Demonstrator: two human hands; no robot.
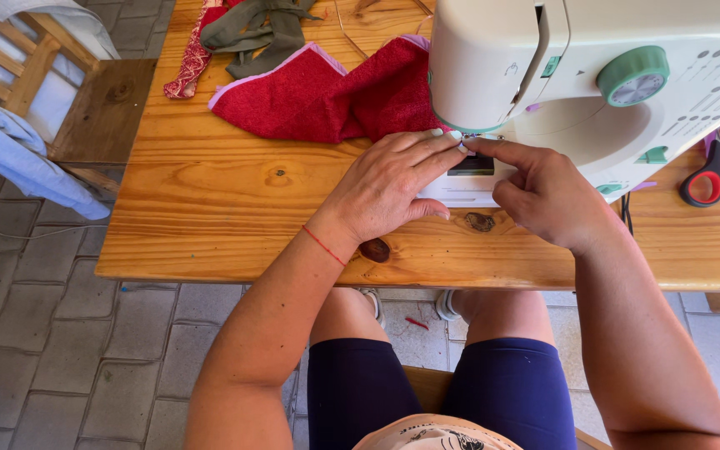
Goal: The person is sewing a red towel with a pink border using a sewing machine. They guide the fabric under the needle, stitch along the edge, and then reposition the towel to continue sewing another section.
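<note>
A white sewing machine (593, 75) with a green dial stands on a wooden table (227, 225). My left hand (385, 187) lies flat on the table, fingertips reaching under the machine's head near the needle plate (470, 165). My right hand (543, 192) is beside it, index finger pointing at the same spot, fingertips of both hands almost touching. Whether a thread or small part is pinched there is too small to tell. Red towelling cloth (327, 92) with pale pink edging lies behind my left hand, running under the machine.
Olive fabric strips (252, 29) and a patterned red band (189, 62) lie at the table's far side. Red-handled scissors (714, 171) rest at the right. A wooden chair (35, 67) with pale cloth stands at the left. Paved floor lies below.
</note>
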